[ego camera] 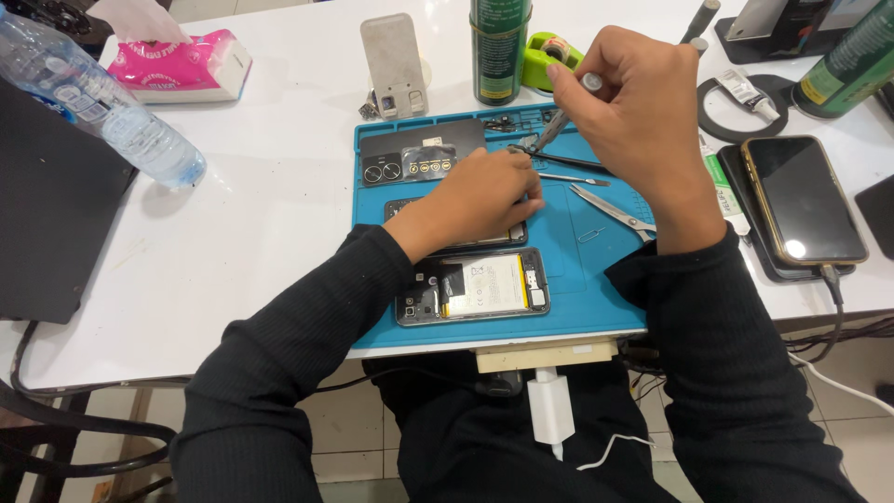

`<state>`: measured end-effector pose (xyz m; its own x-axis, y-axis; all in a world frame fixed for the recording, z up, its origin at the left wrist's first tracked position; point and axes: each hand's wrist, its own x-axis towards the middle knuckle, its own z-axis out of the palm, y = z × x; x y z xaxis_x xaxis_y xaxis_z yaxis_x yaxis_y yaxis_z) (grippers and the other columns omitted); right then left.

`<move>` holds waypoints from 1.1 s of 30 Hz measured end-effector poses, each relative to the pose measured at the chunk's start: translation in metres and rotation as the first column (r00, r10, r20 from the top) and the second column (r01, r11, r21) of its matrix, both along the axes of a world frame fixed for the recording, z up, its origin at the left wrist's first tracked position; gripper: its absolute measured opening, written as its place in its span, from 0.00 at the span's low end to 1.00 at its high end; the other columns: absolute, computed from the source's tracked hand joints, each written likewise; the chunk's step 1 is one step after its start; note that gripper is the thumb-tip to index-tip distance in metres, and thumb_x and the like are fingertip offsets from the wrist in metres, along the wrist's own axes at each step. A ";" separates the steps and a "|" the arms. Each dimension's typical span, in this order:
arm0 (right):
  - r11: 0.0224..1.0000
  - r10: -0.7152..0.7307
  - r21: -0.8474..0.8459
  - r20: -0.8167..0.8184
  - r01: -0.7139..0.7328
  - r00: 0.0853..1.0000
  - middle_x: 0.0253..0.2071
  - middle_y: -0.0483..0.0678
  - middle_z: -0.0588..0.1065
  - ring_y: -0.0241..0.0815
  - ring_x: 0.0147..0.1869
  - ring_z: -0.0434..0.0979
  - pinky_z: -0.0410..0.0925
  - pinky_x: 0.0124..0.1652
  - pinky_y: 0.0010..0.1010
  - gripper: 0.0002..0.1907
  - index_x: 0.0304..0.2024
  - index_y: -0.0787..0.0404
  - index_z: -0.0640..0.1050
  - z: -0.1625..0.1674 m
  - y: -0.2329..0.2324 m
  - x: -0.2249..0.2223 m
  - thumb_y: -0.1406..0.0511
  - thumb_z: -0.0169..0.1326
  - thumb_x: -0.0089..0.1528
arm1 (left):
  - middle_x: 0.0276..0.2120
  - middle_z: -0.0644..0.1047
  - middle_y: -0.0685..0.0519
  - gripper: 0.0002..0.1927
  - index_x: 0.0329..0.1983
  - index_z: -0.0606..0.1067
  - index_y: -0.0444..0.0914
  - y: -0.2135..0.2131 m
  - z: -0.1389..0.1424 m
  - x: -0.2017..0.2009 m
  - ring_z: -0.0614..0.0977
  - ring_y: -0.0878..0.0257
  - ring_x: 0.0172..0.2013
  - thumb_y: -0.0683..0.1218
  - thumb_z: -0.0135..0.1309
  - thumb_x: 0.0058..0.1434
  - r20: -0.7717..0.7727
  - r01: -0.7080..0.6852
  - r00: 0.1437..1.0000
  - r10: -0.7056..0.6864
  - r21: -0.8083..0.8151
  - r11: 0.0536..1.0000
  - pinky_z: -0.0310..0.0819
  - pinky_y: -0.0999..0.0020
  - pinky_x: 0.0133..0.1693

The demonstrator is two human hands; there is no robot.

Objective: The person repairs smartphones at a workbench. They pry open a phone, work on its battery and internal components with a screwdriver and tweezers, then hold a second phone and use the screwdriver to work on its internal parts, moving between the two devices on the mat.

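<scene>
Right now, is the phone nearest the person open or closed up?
Open. The phone lies on the blue mat with its back cover off, so its white battery and inner parts show.

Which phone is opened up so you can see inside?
The phone nearest the person on the blue mat; its battery shows. The phone on the right is closed.

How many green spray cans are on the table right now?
2: one green spray can stands behind the blue mat, another at the far right edge. Others may sit outside the frame.
</scene>
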<state>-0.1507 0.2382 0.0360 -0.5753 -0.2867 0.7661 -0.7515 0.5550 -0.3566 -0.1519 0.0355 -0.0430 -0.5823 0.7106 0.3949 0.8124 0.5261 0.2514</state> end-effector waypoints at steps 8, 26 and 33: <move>1.000 0.021 -0.008 -0.009 -0.021 1.000 0.25 0.45 0.75 0.27 0.28 0.74 0.62 0.27 0.18 0.14 0.30 0.68 0.76 0.001 0.000 -0.001 0.69 0.62 0.71 | 0.32 0.78 0.54 0.07 0.33 0.83 0.41 -0.005 0.014 0.005 0.79 0.56 0.40 0.49 0.60 0.60 -0.003 0.042 0.999 -0.042 0.003 0.999 0.69 0.56 0.41; 0.998 0.023 0.059 0.009 -0.023 1.000 0.25 0.44 0.75 0.27 0.27 0.73 0.62 0.28 0.18 0.15 0.30 0.67 0.77 -0.002 -0.003 -0.001 0.68 0.64 0.71 | 0.46 0.75 0.50 0.42 0.52 0.75 0.38 -0.120 0.049 0.045 0.78 0.53 0.49 0.61 0.75 0.35 0.394 -0.282 0.827 0.400 -0.324 0.903 0.76 0.59 0.47; 0.996 0.016 0.081 0.058 -0.021 0.998 0.24 0.45 0.74 0.29 0.26 0.71 0.59 0.26 0.20 0.17 0.31 0.68 0.77 -0.002 -0.007 -0.001 0.67 0.66 0.73 | 0.45 0.75 0.48 0.41 0.49 0.75 0.36 -0.129 0.034 0.035 0.78 0.53 0.48 0.58 0.78 0.34 0.396 -0.283 0.843 0.363 -0.248 0.927 0.75 0.61 0.46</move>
<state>-0.1519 0.2316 0.0339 -0.6116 -0.3578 0.7056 -0.7415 0.5703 -0.3535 -0.1171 -0.0930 -0.0090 -0.8724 0.4854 -0.0579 0.4216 0.8071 0.4134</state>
